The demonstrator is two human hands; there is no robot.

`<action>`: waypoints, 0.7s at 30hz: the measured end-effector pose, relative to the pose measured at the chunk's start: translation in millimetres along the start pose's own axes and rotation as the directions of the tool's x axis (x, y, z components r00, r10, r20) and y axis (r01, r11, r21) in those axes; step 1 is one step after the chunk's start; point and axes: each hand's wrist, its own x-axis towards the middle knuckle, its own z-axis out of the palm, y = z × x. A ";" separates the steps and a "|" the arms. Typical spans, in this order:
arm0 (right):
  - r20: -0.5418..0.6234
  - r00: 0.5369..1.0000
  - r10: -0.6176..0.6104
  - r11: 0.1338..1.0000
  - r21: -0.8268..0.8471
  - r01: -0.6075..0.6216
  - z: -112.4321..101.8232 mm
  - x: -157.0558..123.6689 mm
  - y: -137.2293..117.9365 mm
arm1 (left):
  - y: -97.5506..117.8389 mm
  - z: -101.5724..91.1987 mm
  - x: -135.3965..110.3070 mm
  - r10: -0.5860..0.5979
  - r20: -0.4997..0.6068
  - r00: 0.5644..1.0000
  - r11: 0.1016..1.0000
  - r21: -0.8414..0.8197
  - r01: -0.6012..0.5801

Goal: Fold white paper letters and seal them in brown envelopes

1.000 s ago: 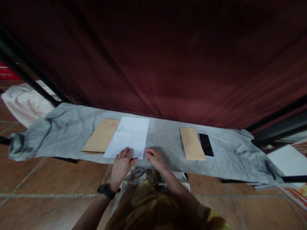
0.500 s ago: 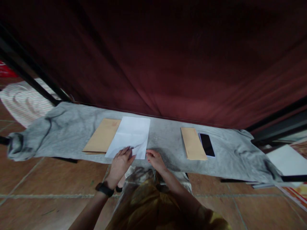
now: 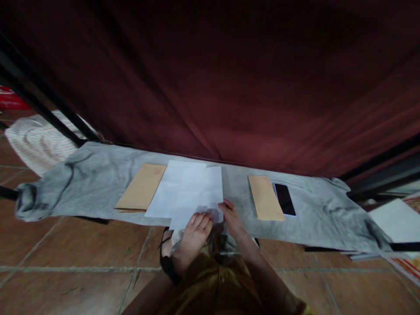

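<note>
A white sheet of paper [image 3: 200,188] lies partly over more white paper [image 3: 164,190], shifted to the right and overhanging the near edge of the cloth a little. My left hand [image 3: 196,232] rests on the sheet's near edge, fingers stretched out over it. At the sheet's right edge, my right hand [image 3: 232,216] has curled fingers pinching the border; the thumb is partly hidden. Brown envelopes [image 3: 141,188] in a stack touch the left side of the white paper. Farther right is another brown envelope [image 3: 266,197].
A phone [image 3: 285,199] with a dark screen lies against the right-hand envelope. Grey cloth [image 3: 98,179] covers the narrow bench. A dark red curtain [image 3: 229,109] hangs behind it, and black metal bars [image 3: 42,98] stand at both ends.
One white sheet has slid right and toward me, off the paper beneath. Both hands have moved right with it, and my left hand has come nearer to my body.
</note>
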 end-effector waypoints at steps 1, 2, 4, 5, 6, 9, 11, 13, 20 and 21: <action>-0.040 0.999 -0.026 1.000 0.003 0.026 -8.9 0.4 -0.6 | 8.0 1.5 2.6 0.023 0.001 1.000 1.000 -0.016 -0.023; -0.078 0.996 -0.048 0.999 0.005 0.049 -18.2 0.5 -0.6 | 15.6 2.7 5.1 0.046 -0.002 0.999 0.998 -0.045 -0.046; -0.127 0.990 -0.066 0.998 0.004 0.067 -37.2 0.1 1.0 | 29.4 4.4 9.7 0.072 -0.025 0.997 0.988 -0.133 -0.074; -0.139 0.988 -0.074 0.997 0.002 0.075 -46.7 -0.5 2.2 | 34.8 5.3 11.5 0.070 -0.040 0.997 0.980 -0.182 -0.077; -0.145 0.987 -0.075 0.997 -0.002 0.076 -56.0 -1.4 3.7 | 38.6 6.4 13.0 0.059 -0.058 0.997 0.971 -0.228 -0.071; -0.173 0.983 -0.070 0.998 -0.019 0.068 -80.9 -5.5 8.9 | 35.8 11.2 16.5 -0.079 -0.119 0.990 0.942 -0.335 0.035; -0.199 0.978 -0.059 0.998 -0.044 0.051 -93.4 -8.6 13.3 | 21.0 15.5 20.0 -0.244 -0.147 0.959 0.904 -0.392 0.170; -0.217 0.975 -0.049 0.997 -0.074 0.033 -102.2 -10.5 17.8 | -0.3 19.8 25.6 -0.418 -0.150 0.896 0.842 -0.434 0.320; -0.266 0.960 -0.090 0.983 -0.177 0.044 -108.8 11.3 21.3 | -47.6 26.9 52.6 -0.628 0.176 0.758 0.578 -0.546 0.607; -0.278 0.955 -0.101 0.980 -0.195 0.047 -107.6 17.9 19.6 | -47.6 27.6 55.8 -0.645 0.199 0.738 0.542 -0.563 0.625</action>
